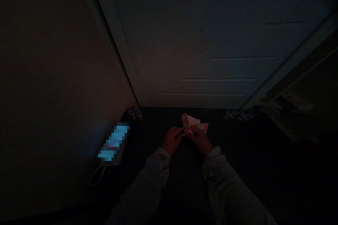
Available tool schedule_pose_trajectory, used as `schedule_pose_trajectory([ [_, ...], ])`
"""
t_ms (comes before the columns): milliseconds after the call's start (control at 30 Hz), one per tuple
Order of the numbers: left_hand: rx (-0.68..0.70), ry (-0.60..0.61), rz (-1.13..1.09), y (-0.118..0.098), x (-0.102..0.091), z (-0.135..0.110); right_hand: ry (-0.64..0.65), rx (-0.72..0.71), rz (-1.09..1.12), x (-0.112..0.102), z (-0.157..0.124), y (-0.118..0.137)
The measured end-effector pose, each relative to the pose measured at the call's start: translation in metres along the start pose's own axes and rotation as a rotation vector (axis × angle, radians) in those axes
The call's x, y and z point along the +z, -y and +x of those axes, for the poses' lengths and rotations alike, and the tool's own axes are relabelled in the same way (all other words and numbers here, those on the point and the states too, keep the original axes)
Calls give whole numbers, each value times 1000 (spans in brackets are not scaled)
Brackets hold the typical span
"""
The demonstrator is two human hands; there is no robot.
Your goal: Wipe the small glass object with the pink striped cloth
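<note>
Pink-and-white cloth [194, 121] is being handled near the heart-patterned panel [200, 70], apparently being pinched by the right hand [201, 141]; whether the left hand [171, 141] is gripping cannot be told; steady control is seemingly being called for.

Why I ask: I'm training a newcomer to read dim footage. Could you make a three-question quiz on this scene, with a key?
1. True or false: the right hand touches the pink cloth.
2. What lies to the left of the left hand? A: a mug. B: a lit screen. C: a spoon.
3. How many hearts mark the panel?

Key: 1 true; 2 B; 3 two.
</note>
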State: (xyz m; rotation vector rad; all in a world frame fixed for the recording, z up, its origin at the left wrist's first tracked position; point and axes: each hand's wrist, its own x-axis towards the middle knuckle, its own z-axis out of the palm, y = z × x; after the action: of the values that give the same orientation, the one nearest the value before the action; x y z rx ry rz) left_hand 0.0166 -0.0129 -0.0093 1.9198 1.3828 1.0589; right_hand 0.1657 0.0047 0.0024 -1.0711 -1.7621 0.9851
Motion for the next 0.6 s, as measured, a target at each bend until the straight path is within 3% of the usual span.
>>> schedule_pose_trajectory([
  [233,10,17,11,-1,0,0,-48,-1,-3,2,-1,2],
  [600,-14,-53,-47,-1,-1,1,-136,155,50,4,-1,1],
])
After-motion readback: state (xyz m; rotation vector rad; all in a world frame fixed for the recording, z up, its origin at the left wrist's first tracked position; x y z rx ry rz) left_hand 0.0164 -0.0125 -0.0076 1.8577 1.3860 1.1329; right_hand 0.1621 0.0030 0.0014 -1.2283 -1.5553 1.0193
